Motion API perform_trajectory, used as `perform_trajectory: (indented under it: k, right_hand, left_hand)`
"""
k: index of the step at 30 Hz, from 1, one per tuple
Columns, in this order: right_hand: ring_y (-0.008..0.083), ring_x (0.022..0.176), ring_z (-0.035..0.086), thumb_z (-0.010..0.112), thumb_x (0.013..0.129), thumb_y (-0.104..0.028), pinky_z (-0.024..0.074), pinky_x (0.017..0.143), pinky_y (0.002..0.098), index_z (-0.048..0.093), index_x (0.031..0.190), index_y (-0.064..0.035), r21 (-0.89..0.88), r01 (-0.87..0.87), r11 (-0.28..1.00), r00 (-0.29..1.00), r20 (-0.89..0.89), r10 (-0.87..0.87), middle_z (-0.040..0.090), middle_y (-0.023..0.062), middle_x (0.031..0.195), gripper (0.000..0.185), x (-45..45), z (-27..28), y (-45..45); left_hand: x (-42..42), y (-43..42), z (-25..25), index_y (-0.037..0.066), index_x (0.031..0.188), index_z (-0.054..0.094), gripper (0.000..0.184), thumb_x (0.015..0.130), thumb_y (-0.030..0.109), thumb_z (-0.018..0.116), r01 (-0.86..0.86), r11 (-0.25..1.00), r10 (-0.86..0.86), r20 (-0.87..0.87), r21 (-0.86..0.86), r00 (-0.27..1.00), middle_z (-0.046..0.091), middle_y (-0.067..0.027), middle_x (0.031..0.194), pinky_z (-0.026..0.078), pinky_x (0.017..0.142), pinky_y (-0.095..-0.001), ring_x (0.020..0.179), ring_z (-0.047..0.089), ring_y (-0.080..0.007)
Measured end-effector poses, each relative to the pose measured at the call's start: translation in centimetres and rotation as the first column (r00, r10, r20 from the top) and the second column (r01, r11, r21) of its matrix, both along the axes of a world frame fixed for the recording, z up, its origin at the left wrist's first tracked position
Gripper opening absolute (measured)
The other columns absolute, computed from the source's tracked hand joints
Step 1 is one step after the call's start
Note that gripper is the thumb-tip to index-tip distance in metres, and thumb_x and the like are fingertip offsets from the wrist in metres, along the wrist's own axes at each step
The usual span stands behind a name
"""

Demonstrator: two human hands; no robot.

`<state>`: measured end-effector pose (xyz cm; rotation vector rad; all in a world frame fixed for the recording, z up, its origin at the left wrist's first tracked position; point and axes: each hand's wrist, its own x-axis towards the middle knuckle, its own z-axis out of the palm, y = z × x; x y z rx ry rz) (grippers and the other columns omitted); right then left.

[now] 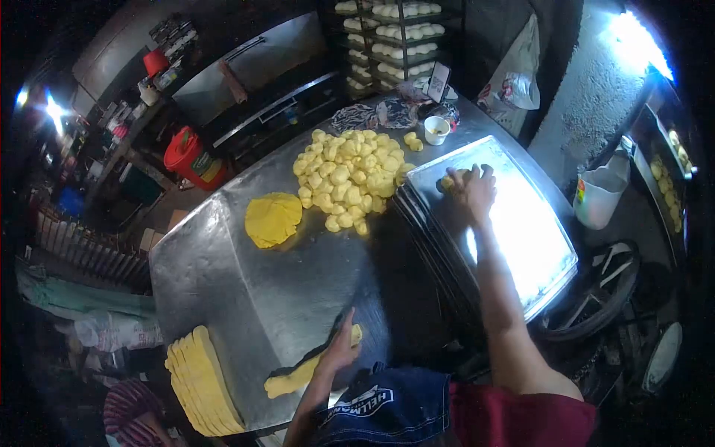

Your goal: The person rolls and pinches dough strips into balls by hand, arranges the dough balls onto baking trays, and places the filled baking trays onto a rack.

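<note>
My left hand (pixel 341 352) is wrapped round a long roll of yellow dough (pixel 294 381) at the table's near edge. One end of the roll shows past my fingers. My right arm reaches out over the top metal tray (pixel 532 253) of a stack. Near that tray's far left corner, my right hand (pixel 475 192) has its curled fingers on a small dough piece (pixel 448 181), partly hidden by them. Left of the stack lies a big heap of dough balls (pixel 346 175). Beside it is a flat yellow dough sheet (pixel 273 220).
Stacked dough strips (pixel 199 384) lie at the table's near left. A white cup (pixel 436 130) and a propped phone (pixel 439 82) stand at the back. Beyond are a rack of dough trays (pixel 402 52) and a red bucket (pixel 195 160). Another person (pixel 134 410) is at lower left.
</note>
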<state>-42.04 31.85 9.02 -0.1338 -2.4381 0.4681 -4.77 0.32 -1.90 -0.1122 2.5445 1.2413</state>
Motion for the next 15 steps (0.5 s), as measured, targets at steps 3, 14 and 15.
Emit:
perform_trajectory:
  k: [3, 14, 15]
  right_hand:
    - [0.0432, 0.106, 0.065, 0.068, 0.096, -0.042, 0.0517, 0.093, 0.0510, 0.069, 0.121, -0.0050, -0.222, -0.440, 0.870, 0.890, 0.021, 0.456, 0.067, 0.0239, 0.118, 0.045, 9.4, 0.7, -6.5]
    - [0.0379, 0.105, 0.070, 0.067, 0.095, -0.040, 0.0545, 0.092, 0.0489, 0.070, 0.124, -0.0091, -0.588, -0.770, 0.249, -0.024, 0.416, 0.909, 0.071, 0.0195, 0.116, 0.043, 30.8, -2.1, -17.8]
    - [0.0404, 0.104, 0.069, 0.067, 0.094, -0.044, 0.0545, 0.089, 0.0504, 0.071, 0.115, -0.0088, -0.462, -0.803, 0.375, 0.204, 0.379, 0.903, 0.072, 0.0201, 0.113, 0.041, 31.3, -2.4, -18.0]
  left_hand:
    - [1.5, 1.0, 2.6, 0.008, 0.167, 0.005, 0.111, 0.084, 0.004, 0.078, -0.127, 0.990, 0.130, -0.045, 0.054, 0.990, 0.046, -0.0312, 0.150, 0.042, 0.115, -0.0439, 0.138, 0.052, -0.0403]
    - [2.4, -3.9, -4.9, 0.004, 0.105, 0.073, 0.028, 0.092, 0.028, 0.071, 0.052, 0.976, -0.147, -0.461, -0.213, 0.875, 0.075, -0.0146, 0.106, 0.058, 0.082, -0.0409, 0.097, 0.072, -0.0344]
    - [2.0, -2.7, -1.4, 0.002, 0.103, 0.072, 0.026, 0.091, 0.026, 0.072, -0.074, 0.990, 0.114, -0.370, 0.121, 0.922, 0.075, -0.0174, 0.103, 0.057, 0.081, -0.0419, 0.096, 0.073, -0.0359]
